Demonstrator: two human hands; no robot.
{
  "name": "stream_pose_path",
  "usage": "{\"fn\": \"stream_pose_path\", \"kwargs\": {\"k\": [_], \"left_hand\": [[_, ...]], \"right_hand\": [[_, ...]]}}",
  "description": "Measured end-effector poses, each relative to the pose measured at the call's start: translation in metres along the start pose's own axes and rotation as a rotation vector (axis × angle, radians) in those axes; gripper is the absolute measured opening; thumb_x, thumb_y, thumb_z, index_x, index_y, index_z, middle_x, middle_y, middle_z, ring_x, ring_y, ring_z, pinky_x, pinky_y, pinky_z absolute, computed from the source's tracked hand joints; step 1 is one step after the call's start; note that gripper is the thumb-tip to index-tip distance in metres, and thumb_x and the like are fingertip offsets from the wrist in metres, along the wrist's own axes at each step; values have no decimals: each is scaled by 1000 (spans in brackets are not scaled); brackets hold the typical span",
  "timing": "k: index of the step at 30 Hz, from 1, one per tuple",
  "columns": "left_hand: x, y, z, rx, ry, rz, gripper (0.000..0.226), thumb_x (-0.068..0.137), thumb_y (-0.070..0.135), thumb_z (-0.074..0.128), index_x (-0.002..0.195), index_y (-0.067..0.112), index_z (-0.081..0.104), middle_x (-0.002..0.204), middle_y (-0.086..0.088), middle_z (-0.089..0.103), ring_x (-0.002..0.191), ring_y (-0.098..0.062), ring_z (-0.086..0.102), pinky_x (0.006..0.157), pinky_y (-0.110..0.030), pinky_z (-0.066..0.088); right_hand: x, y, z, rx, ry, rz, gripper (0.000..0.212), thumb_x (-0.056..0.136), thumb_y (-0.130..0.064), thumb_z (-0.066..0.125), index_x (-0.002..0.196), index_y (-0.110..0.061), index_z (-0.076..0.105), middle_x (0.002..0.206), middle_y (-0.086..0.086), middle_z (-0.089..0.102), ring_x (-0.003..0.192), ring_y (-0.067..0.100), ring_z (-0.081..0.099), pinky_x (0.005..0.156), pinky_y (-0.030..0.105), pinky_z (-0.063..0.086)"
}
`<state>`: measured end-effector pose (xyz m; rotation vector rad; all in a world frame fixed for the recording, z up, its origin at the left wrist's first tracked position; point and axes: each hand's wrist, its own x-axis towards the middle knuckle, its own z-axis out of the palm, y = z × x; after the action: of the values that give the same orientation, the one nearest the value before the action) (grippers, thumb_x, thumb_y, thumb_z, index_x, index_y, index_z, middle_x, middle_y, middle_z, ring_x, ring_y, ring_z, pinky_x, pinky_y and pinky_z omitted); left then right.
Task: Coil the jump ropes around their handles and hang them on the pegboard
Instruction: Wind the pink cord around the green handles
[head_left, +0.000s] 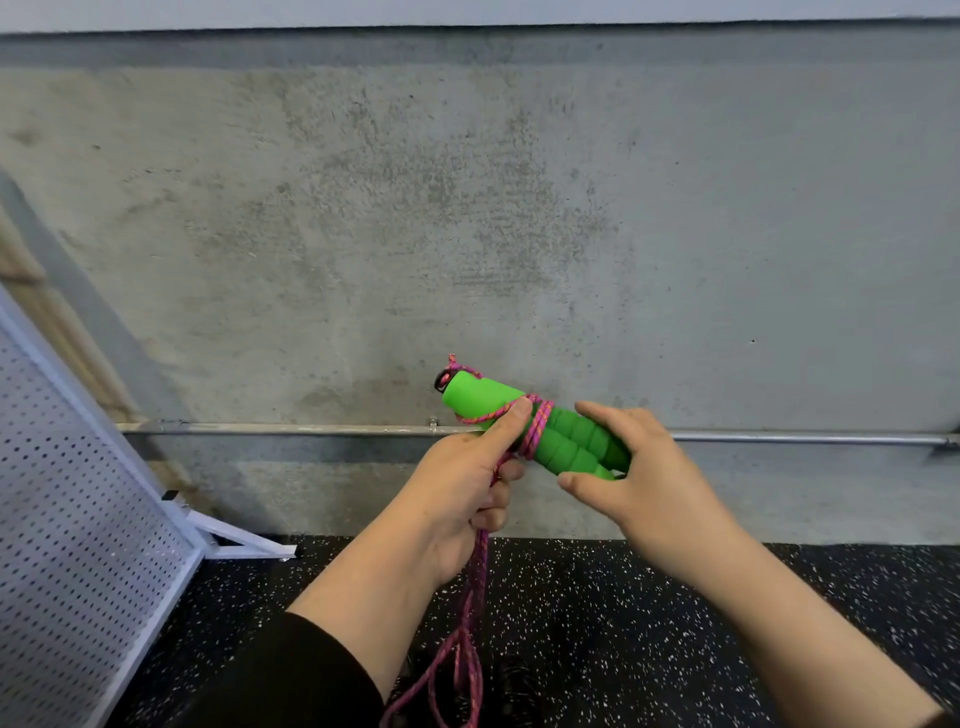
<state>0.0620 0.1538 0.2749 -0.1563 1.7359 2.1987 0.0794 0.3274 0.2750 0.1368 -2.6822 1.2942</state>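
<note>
Green foam handles, two of them held side by side, lie in front of the person at about chest height, slanting from upper left to lower right against a grey concrete wall. The right hand grips their lower ends, thumb beneath and fingers curled over the top. A pink-and-purple braided rope is wound a few turns round the middle of the handles, and one strand runs along the upper handle to a small knot at its black end cap. The left hand holds the rope just beside the coil, its forefinger stretched out and pressing the strand against the foam, the other fingers curled round the cord. From that fist the rest of the rope hangs down in long loops toward the black speckled floor. A thin metal pipe runs level along the wall behind the hands. At the far left a white pegboard stands tilted on a white foot, well apart from the rope
</note>
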Motion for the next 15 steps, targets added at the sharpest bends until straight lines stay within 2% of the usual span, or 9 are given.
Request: {"fn": "stream_pose_path", "kwargs": {"k": [3, 5, 7, 9, 10, 11, 13, 15], "left_hand": [[1, 0, 0, 4, 23, 12, 33, 88, 47, 71, 75, 24, 52, 59, 6, 36, 44, -6, 17, 38, -18, 13], [1, 0, -2, 15, 24, 22, 31, 91, 41, 70, 73, 25, 51, 59, 5, 34, 46, -6, 16, 39, -18, 12], [0, -1, -1, 35, -16, 31, 31, 93, 38, 68, 73, 25, 49, 61, 4, 33, 47, -7, 16, 41, -20, 11], [-2, -1, 1, 61, -62, 49, 31, 95, 37, 66, 72, 25, 48, 61, 4, 33, 48, -7, 17, 41, -20, 12], [-3, -1, 2, 68, -69, 62, 31, 95, 36, 66, 72, 25, 48, 62, 4, 33, 48, -7, 18, 41, -20, 14], [-3, -2, 3, 73, -67, 74, 31, 94, 36, 67, 72, 25, 48, 62, 3, 32, 49, -7, 18, 41, -20, 16], [-2, -1, 2, 82, -50, 91, 30, 93, 36, 69, 74, 24, 48, 63, 3, 32, 49, -8, 19, 41, -20, 18], [-1, -2, 2, 77, -30, 100, 28, 92, 34, 70, 77, 23, 50, 63, 4, 36, 48, -7, 21, 40, -19, 19]], "right_hand": [[-2, -1, 5, -61, -13, -73, 69, 77, -24, 87, 137, -31, 55, 109, -11, 47, 97, -9, 49, 82, -2, 33], [-2, -2, 1, 13, -21, -43, 50, 76, -32, 87, 119, -36, 61, 108, -10, 56, 93, -6, 56, 82, 3, 38], [-2, -7, -4, 376, -22, 119, 31, 83, -43, 77, 106, -24, 68, 103, 2, 69, 85, 7, 64, 82, 18, 52], [-4, -12, -9, 850, -98, 391, 45, 90, -53, 59, 104, -10, 68, 99, 16, 73, 82, 24, 69, 78, 38, 60], [-5, -14, -11, 978, -178, 496, 51, 95, -53, 52, 108, -5, 68, 100, 22, 73, 79, 32, 70, 73, 42, 62], [-7, -16, -14, 1026, -278, 561, 54, 98, -51, 48, 112, -2, 69, 101, 27, 73, 74, 36, 69, 67, 41, 63], [-10, -15, -15, 1039, -415, 573, 53, 100, -46, 47, 116, -1, 69, 102, 30, 71, 66, 32, 65, 58, 35, 61], [-9, -14, -13, 984, -386, 519, 45, 101, -41, 50, 117, -4, 69, 98, 24, 71, 64, 25, 59, 54, 31, 55]]}}
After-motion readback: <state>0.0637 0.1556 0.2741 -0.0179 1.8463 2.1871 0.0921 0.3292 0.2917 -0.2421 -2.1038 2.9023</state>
